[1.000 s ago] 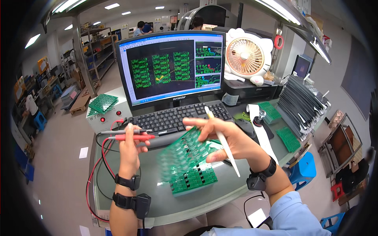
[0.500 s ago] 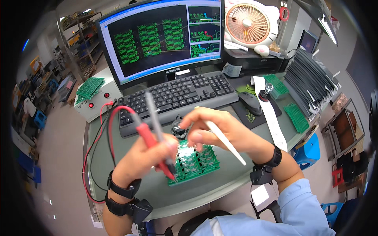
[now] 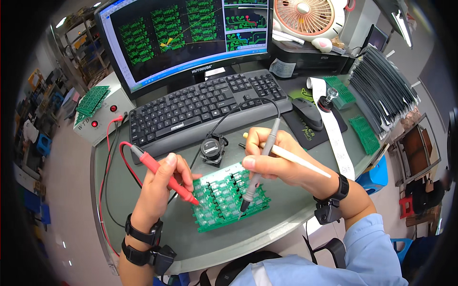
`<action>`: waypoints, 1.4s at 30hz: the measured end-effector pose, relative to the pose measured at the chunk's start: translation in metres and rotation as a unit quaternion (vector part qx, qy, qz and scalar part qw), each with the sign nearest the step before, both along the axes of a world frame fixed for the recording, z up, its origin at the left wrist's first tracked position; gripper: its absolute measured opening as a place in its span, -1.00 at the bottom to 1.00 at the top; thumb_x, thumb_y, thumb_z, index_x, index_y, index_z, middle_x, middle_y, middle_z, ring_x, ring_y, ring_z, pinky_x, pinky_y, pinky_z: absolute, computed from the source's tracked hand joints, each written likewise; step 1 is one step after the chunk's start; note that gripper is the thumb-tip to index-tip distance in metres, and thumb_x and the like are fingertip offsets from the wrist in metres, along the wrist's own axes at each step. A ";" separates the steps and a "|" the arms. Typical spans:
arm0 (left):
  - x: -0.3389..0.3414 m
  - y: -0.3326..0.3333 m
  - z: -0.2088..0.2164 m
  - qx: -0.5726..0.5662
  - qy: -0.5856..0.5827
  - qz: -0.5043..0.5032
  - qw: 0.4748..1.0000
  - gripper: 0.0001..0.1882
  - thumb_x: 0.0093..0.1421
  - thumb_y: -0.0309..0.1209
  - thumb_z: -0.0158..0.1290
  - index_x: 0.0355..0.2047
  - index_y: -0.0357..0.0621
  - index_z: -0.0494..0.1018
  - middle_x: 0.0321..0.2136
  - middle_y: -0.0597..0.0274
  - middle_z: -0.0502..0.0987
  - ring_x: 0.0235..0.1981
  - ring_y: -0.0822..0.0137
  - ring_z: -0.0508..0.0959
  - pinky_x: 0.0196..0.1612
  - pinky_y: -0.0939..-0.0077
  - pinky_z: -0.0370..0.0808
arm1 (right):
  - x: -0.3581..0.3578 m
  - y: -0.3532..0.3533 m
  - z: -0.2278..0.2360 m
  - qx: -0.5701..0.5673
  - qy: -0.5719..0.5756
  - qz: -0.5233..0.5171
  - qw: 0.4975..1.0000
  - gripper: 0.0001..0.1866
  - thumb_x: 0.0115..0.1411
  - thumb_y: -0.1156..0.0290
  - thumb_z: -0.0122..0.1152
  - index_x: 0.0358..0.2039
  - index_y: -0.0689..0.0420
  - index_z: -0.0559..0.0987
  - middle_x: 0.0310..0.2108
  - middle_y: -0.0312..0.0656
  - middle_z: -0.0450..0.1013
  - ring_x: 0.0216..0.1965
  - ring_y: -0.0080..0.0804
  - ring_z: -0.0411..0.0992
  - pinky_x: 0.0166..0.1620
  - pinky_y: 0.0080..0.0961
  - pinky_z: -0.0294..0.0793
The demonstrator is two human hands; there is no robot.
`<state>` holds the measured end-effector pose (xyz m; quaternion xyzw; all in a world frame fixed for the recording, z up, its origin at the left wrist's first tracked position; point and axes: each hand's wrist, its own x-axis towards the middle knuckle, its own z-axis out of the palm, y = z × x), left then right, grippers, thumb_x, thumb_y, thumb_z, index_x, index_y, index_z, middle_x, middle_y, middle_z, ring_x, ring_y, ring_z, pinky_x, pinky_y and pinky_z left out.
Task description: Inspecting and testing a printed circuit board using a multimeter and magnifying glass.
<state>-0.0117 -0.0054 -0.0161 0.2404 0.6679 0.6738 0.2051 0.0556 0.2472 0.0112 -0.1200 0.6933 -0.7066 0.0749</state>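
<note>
A green circuit board panel (image 3: 222,193), seemingly stacked on others, lies on the desk between my hands. My left hand (image 3: 153,190) is closed around a red test probe (image 3: 160,168), its tip at the panel's left part. In my right hand (image 3: 281,157) is a grey test probe (image 3: 254,183) with a black end, pointing down at the panel's front edge; whether either tip touches, I cannot tell. A slim white pen-like stick (image 3: 305,162) is tucked through the same hand. Behind the panel stands a round black device (image 3: 211,149).
A keyboard (image 3: 205,107) and a monitor (image 3: 171,40) are at the back. Red and black leads run to a white box (image 3: 102,117) at left. To the right are a mouse (image 3: 305,113), a paper strip (image 3: 338,140), more green boards (image 3: 363,136) and stacked dark folders (image 3: 381,90).
The grey probe has passed from my left hand, which held it with the red one, into my right hand. Both probe tips now point at the panel. The view has shifted slightly.
</note>
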 end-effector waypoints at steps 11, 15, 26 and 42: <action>0.016 -0.009 0.020 0.078 -0.037 0.034 0.996 -0.61 0.35 -0.11 -0.19 -0.42 -0.20 0.26 -0.54 0.18 0.38 -0.74 0.56 0.31 -0.71 0.69 0.39 | 0.011 -0.003 0.002 -0.033 -0.115 0.052 0.991 -0.73 0.19 0.33 0.28 -0.42 0.15 0.35 -0.53 -0.29 0.44 -0.46 -0.63 0.49 -0.47 -0.72 0.43; 0.024 -0.006 0.027 0.073 -0.158 -0.004 0.985 -0.78 0.19 -0.51 0.07 -0.28 -0.18 0.22 -0.41 0.23 0.36 -0.53 0.51 0.47 -0.48 0.55 0.60 | 0.019 -0.013 -0.013 0.017 -0.078 0.018 0.997 -0.76 0.19 0.36 0.22 -0.43 0.15 0.34 -0.55 -0.32 0.39 -0.55 -0.67 0.38 -0.52 -0.65 0.33; 0.031 0.006 0.011 0.027 -0.196 -0.096 0.976 -0.69 0.17 -0.58 0.04 -0.27 -0.07 0.09 -0.39 0.36 0.25 -0.40 0.63 0.36 -0.15 0.42 0.60 | 0.016 -0.018 -0.030 0.131 0.157 -0.002 0.979 -0.78 0.12 0.45 0.26 -0.48 0.17 0.35 -0.56 -0.30 0.29 -0.56 -0.56 0.23 -0.50 -0.55 0.19; 0.033 0.007 0.010 0.030 -0.204 -0.090 0.974 -0.69 0.19 -0.59 0.03 -0.28 -0.08 0.09 -0.39 0.35 0.27 -0.39 0.60 0.43 -0.18 0.45 0.63 | 0.018 -0.017 -0.035 0.155 0.189 0.005 0.970 -0.78 0.13 0.45 0.26 -0.46 0.16 0.35 -0.52 -0.32 0.32 -0.51 -0.62 0.26 -0.47 -0.62 0.23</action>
